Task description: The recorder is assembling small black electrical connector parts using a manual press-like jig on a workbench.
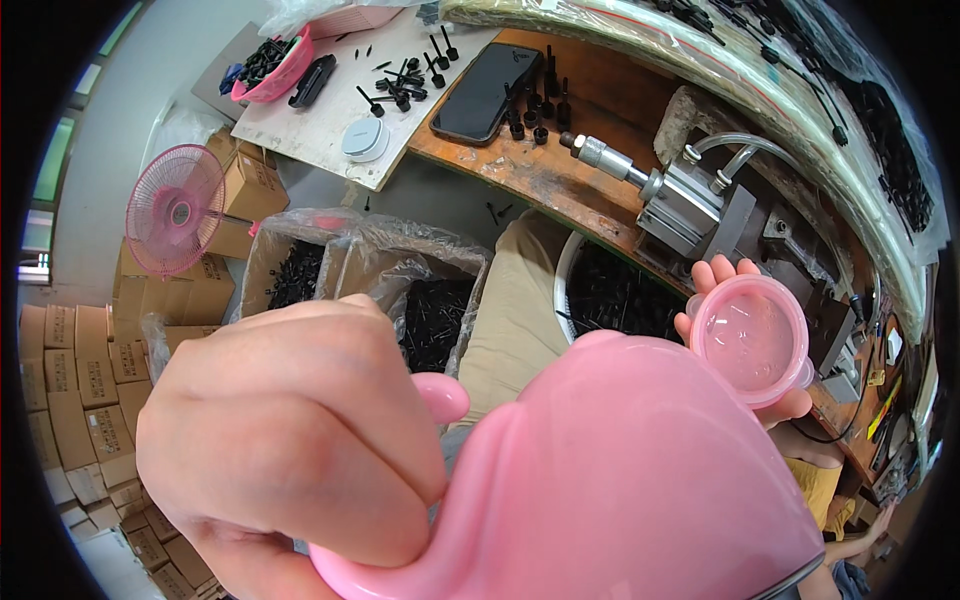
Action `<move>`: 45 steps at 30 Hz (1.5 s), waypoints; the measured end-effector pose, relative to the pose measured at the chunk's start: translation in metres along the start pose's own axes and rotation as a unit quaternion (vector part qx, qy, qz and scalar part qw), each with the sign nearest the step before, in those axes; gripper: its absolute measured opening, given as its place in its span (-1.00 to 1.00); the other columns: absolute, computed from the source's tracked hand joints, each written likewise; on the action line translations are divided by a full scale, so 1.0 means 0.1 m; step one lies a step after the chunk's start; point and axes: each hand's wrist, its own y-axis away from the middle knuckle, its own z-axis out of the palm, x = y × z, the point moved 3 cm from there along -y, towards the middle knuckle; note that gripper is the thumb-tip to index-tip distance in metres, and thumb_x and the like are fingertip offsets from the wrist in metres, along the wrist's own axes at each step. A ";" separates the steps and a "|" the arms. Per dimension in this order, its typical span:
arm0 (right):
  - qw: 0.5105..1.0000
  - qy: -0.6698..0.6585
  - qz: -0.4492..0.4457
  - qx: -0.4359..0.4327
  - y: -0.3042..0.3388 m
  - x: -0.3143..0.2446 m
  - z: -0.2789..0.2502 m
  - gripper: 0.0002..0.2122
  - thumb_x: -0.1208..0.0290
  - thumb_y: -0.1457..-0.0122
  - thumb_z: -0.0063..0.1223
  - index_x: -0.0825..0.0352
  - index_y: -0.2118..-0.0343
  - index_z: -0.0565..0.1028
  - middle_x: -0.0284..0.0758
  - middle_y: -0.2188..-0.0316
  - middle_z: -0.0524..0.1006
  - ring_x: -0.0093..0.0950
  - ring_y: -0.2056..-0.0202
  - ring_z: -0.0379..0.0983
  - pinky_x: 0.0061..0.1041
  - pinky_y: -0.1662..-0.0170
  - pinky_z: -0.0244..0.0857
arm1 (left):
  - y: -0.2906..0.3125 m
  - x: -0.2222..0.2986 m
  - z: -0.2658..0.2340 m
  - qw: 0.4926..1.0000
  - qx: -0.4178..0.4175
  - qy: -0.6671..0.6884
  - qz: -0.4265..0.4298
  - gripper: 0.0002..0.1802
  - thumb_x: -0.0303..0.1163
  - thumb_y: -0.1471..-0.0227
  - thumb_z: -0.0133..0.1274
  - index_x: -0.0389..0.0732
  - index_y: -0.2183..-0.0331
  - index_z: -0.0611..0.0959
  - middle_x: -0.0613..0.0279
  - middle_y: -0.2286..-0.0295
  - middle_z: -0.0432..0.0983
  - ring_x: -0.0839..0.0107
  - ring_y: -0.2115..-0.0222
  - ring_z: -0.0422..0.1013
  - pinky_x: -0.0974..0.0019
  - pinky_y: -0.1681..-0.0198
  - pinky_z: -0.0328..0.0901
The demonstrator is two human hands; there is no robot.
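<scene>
Large and close in front, a glossy pink mug (630, 470) is raised and tilted, filling the lower middle. My left hand (290, 430) is wrapped round its curved handle, the fingers closed. The mug's opening is not visible. To the right, my right hand (715, 275) holds a round pink lid (750, 340) apart from the mug. Fingertips show at the lid's upper left and lower right, and its hollow, translucent middle faces me. The rest of that hand is hidden behind the lid.
A wooden bench (600, 190) bears a metal cylinder fixture (685, 205), a dark phone (488, 92) and several black parts. On the white table (300, 125) stand a pink basket (280, 75) and a round white case (365, 139). Lined boxes of black parts, a pink fan (177, 210) and stacked cartons lie left. Another person (820, 485) is at lower right.
</scene>
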 end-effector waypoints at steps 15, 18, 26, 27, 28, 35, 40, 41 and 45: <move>0.999 -0.054 0.004 -0.003 0.02 0.04 -0.04 0.32 -0.43 0.41 0.35 0.52 -0.30 0.06 0.14 -0.25 0.20 0.04 -0.27 0.16 -0.01 -0.13 0.38 | -0.12 -0.11 0.13 0.997 0.039 0.060 -0.017 -0.63 -0.05 -0.05 0.23 -0.15 0.48 0.56 0.32 0.46 0.47 0.58 0.57 0.25 0.47 0.49 0.09; 0.999 -0.050 0.010 -0.009 0.01 0.01 -0.02 0.31 -0.42 0.41 0.36 0.52 -0.30 0.06 0.14 -0.25 0.19 0.04 -0.27 0.16 -0.01 -0.13 0.39 | -0.14 -0.16 0.20 0.993 0.095 0.059 -0.030 -0.63 -0.08 -0.10 0.18 -0.18 0.50 0.53 0.29 0.47 0.45 0.59 0.59 0.22 0.49 0.51 0.09; 0.995 -0.100 0.011 0.006 -0.03 0.05 0.09 0.31 -0.43 0.41 0.33 0.53 -0.29 0.06 0.19 -0.24 0.19 0.08 -0.25 0.19 0.02 -0.12 0.39 | -0.08 -0.39 0.35 0.940 0.302 0.123 -0.101 -0.59 -0.15 -0.11 0.11 -0.34 0.51 0.53 0.18 0.50 0.42 0.53 0.51 0.28 0.46 0.42 0.17; 0.994 -0.106 0.005 0.005 -0.03 0.05 0.11 0.32 -0.44 0.41 0.33 0.53 -0.29 0.06 0.20 -0.23 0.20 0.09 -0.24 0.20 0.02 -0.11 0.39 | -0.07 -0.44 0.35 0.934 0.318 0.134 -0.098 -0.60 -0.18 -0.10 0.13 -0.39 0.49 0.56 0.15 0.49 0.43 0.50 0.49 0.31 0.46 0.38 0.18; 0.996 -0.094 -0.003 0.001 -0.05 0.00 0.13 0.32 -0.45 0.42 0.32 0.54 -0.29 0.06 0.20 -0.23 0.20 0.09 -0.23 0.21 0.02 -0.11 0.39 | -0.08 -0.49 0.36 0.935 0.311 0.137 -0.097 -0.65 -0.24 -0.10 0.09 -0.40 0.46 0.58 0.20 0.49 0.42 0.54 0.48 0.27 0.48 0.39 0.11; 0.972 0.195 -0.125 0.028 -0.16 -0.56 0.77 0.18 -0.32 0.27 0.40 0.59 -0.23 0.17 0.16 -0.13 0.36 -0.16 -0.06 0.46 -0.34 -0.12 0.38 | -0.07 -0.64 0.28 0.945 0.257 0.129 -0.154 -0.75 -0.35 -0.17 0.02 -0.37 0.41 0.56 0.31 0.49 0.36 0.60 0.45 0.20 0.49 0.36 0.06; 0.803 0.400 -0.338 -0.285 -0.33 -0.77 1.07 -0.04 0.06 0.57 0.58 0.48 -0.03 0.50 -0.10 0.09 0.59 -0.27 0.06 0.53 -0.37 -0.04 0.36 | -0.07 -0.73 0.31 0.942 0.256 0.137 -0.170 -0.77 -0.39 -0.28 -0.04 -0.32 0.40 0.54 0.37 0.47 0.33 0.61 0.43 0.20 0.48 0.30 0.13; 0.782 0.440 -0.327 -0.295 -0.34 -0.77 1.13 -0.08 0.08 0.58 0.56 0.44 0.00 0.53 -0.13 0.10 0.59 -0.27 0.08 0.53 -0.37 -0.02 0.34 | -0.06 -0.75 0.31 0.942 0.257 0.135 -0.171 -0.76 -0.38 -0.28 -0.03 -0.32 0.40 0.54 0.37 0.47 0.33 0.61 0.43 0.20 0.48 0.30 0.13; 0.707 0.535 -0.302 -0.351 -0.39 -0.73 1.26 -0.19 0.12 0.55 0.51 0.32 0.04 0.59 -0.24 0.12 0.59 -0.31 0.13 0.52 -0.39 0.04 0.24 | -0.04 -0.78 0.30 0.937 0.263 0.135 -0.185 -0.74 -0.34 -0.29 -0.02 -0.29 0.41 0.53 0.39 0.46 0.33 0.61 0.42 0.20 0.50 0.30 0.13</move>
